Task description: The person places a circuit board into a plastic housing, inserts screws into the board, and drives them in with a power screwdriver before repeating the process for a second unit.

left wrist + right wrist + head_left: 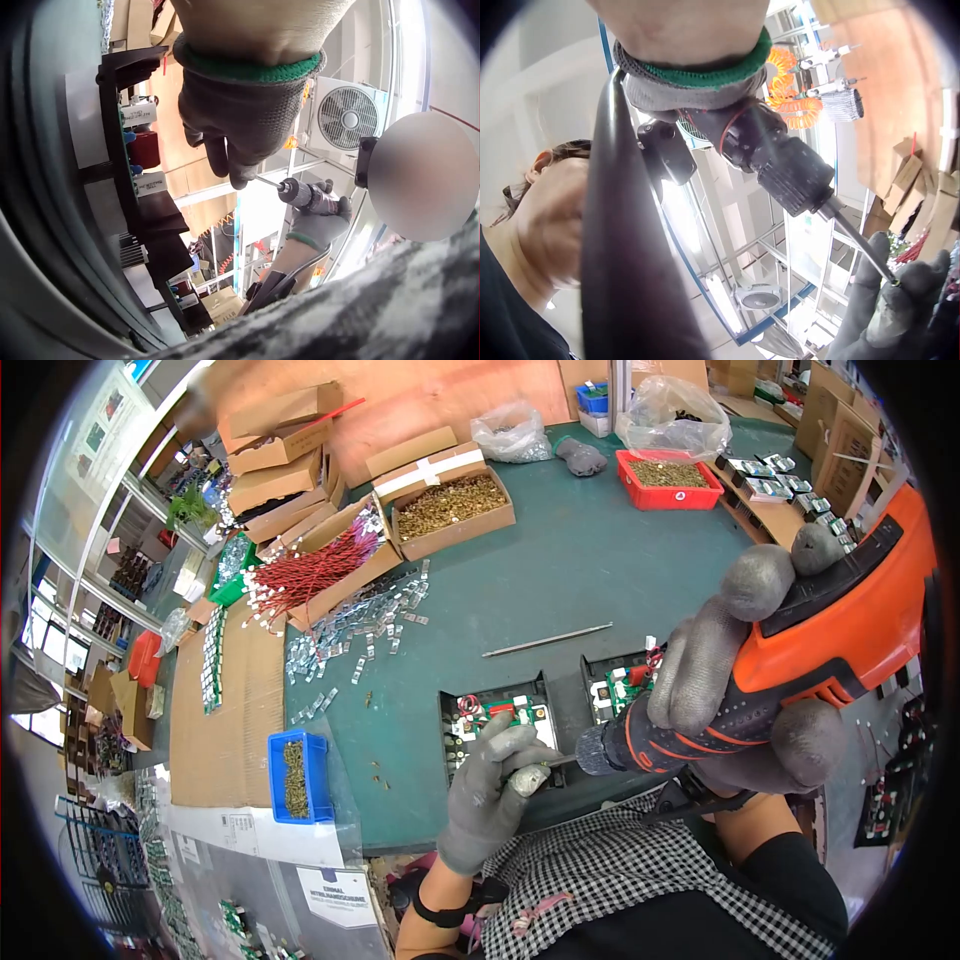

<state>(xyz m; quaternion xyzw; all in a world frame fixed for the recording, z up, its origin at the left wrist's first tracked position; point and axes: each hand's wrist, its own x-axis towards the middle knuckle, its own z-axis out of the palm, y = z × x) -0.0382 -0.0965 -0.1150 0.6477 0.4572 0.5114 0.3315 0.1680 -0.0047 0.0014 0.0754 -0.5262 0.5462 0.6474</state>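
My gloved right hand (700, 670) grips an orange and black cordless drill (845, 630), held tilted over the front right of the table. From its black chuck (795, 176) a long steel bit (861, 241) reaches to my left hand (488, 790), also in a grey glove. There the left thumb and fingers pinch a small brass-coloured screw (895, 283) at the bit's tip, mostly hidden by the glove. Just beyond the left hand lies a black housing (449, 740) with a green circuit board (480, 718). A second housing (590, 670) sits to its right, partly behind the drill.
A blue tray (325, 780) of screws stands at left. A metal rod (545, 640) lies beyond the housings. Farther back are loose metal tabs (360, 625), a box of red wires (345, 585), a carton of brass parts (470, 530) and a red bin (675, 502).
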